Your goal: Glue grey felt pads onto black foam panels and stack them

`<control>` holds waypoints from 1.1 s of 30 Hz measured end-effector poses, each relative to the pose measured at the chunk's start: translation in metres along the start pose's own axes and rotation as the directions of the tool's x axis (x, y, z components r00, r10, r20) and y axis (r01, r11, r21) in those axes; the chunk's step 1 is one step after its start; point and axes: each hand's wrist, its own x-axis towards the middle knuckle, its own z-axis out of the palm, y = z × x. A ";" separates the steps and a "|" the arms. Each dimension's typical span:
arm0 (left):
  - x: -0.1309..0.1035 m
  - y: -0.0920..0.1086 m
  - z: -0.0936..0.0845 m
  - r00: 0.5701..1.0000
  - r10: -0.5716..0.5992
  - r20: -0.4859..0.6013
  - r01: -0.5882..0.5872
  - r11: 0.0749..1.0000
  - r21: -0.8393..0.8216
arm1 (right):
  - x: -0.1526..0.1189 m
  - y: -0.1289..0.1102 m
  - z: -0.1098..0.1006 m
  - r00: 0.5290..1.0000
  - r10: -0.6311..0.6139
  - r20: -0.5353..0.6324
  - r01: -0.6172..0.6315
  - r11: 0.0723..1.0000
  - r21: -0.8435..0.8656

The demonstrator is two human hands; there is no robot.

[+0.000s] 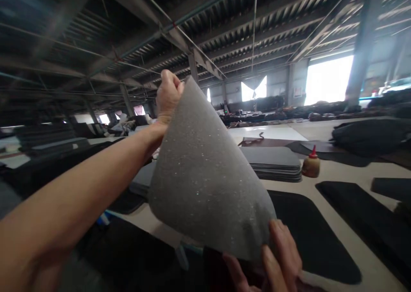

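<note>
A grey sheet (205, 168) with rounded corners and small shiny specks is raised and tilted in front of me. My left hand (169, 93) is closed on its far upper end, with the arm stretched out. At the near lower right corner, the fingers of my right hand (282, 257) grip the sheet's edge. Behind the sheet a black mat piece (314, 236) lies flat on the pale table (346, 172). Part of that piece is hidden by the raised sheet and my right hand.
A stack of grey sheets (272, 159) lies on the table beside a brown bottle (311, 167) with a red nozzle. Another long black piece (362, 215) lies to the right. A dark bundle (369, 135) rests at the back right, and more stacked sheets (48, 138) stand at the left.
</note>
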 end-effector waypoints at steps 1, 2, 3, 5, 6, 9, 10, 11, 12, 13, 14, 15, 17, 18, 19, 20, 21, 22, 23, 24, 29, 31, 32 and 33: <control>-0.001 0.008 0.000 1.000 -0.012 -0.028 0.012 1.000 0.020 | 0.009 0.006 -0.003 0.998 -0.053 -0.047 0.052 0.998 -0.025; -0.003 0.015 0.000 0.998 -0.025 -0.061 0.027 0.999 0.039 | 0.019 0.013 -0.008 0.993 -0.103 -0.061 0.100 0.994 -0.051; -0.006 0.022 0.000 0.997 -0.019 -0.071 0.022 0.999 0.046 | 0.030 0.021 -0.012 0.988 -0.149 -0.048 0.145 0.987 -0.071; -0.011 0.032 0.000 0.998 0.024 -0.051 -0.023 0.999 0.030 | 0.051 0.036 -0.022 0.982 -0.191 0.012 0.191 0.976 -0.108; -0.013 0.035 0.000 0.998 0.037 -0.051 -0.036 0.999 0.021 | 0.061 0.043 -0.026 0.980 -0.193 0.053 0.198 0.973 -0.121; -0.017 0.035 -0.005 0.997 0.065 -0.036 -0.065 0.998 -0.006 | 0.085 0.059 -0.033 0.982 -0.147 0.120 0.159 0.982 -0.098; -0.019 0.033 -0.008 0.997 0.075 -0.019 -0.075 0.997 -0.019 | 0.091 0.064 -0.035 0.986 -0.103 0.129 0.112 0.992 -0.065; -0.021 0.029 -0.011 0.997 0.080 0.007 -0.080 0.996 -0.031 | 0.096 0.070 -0.037 0.989 -0.038 0.146 0.043 0.999 -0.032; -0.023 0.025 -0.015 0.996 0.082 0.048 -0.079 0.996 -0.049 | 0.100 0.075 -0.040 0.984 0.063 0.168 -0.061 0.998 -0.015; -0.027 0.020 -0.019 0.991 0.079 0.104 -0.072 0.995 -0.065 | 0.104 0.081 -0.043 0.962 0.201 0.186 -0.199 0.980 -0.027; -0.033 0.015 -0.024 0.982 0.074 0.175 -0.062 0.995 -0.073 | 0.108 0.087 -0.046 0.911 0.356 0.206 -0.350 0.934 -0.066; -0.039 0.010 -0.028 0.965 0.067 0.255 -0.052 0.997 -0.064 | 0.111 0.093 -0.050 0.836 0.505 0.215 -0.489 0.863 -0.124; -0.055 0.001 -0.035 0.910 0.049 0.412 -0.053 0.999 -0.001 | 0.119 0.104 -0.056 0.665 0.715 0.216 -0.685 0.699 -0.205; -0.064 -0.002 -0.037 0.875 0.038 0.482 -0.068 0.997 0.046 | 0.123 0.109 -0.059 0.587 0.779 0.221 -0.751 0.626 -0.211; -0.074 -0.006 -0.039 0.839 0.023 0.544 -0.085 0.992 0.089 | 0.126 0.113 -0.061 0.512 0.822 0.250 -0.802 0.562 -0.204; -0.083 -0.009 -0.041 0.800 0.007 0.600 -0.091 0.990 0.111 | 0.128 0.118 -0.063 0.434 0.850 0.299 -0.844 0.500 -0.196; -0.092 -0.012 -0.042 0.760 -0.008 0.650 -0.080 0.991 0.107 | 0.129 0.122 -0.065 0.352 0.862 0.365 -0.880 0.438 -0.184; -0.100 -0.015 -0.043 0.722 -0.019 0.691 -0.053 0.995 0.084 | 0.128 0.126 -0.067 0.270 0.857 0.439 -0.912 0.374 -0.169; -0.108 -0.018 -0.044 0.693 -0.029 0.721 -0.011 0.999 0.051 | 0.127 0.130 -0.069 0.190 0.834 0.519 -0.939 0.308 -0.151; -0.114 -0.022 -0.045 0.669 -0.042 0.742 0.042 0.999 0.019 | 0.124 0.134 -0.071 0.124 0.792 0.598 -0.961 0.245 -0.126; -0.132 -0.044 -0.056 0.600 -0.129 0.789 0.242 0.970 -0.025 | 0.106 0.149 -0.091 0.022 0.486 0.874 -0.988 0.142 -0.054; -0.136 -0.052 -0.060 0.577 -0.178 0.797 0.336 0.941 -0.033 | 0.100 0.155 -0.099 0.025 0.446 0.895 -0.980 0.188 -0.066; -0.138 -0.055 -0.061 0.558 -0.212 0.802 0.392 0.919 -0.030 | 0.098 0.158 -0.102 0.027 0.455 0.890 -0.976 0.206 -0.076; -0.140 -0.058 -0.062 0.533 -0.248 0.809 0.448 0.894 -0.020 | 0.095 0.162 -0.105 0.032 0.476 0.879 -0.974 0.214 -0.080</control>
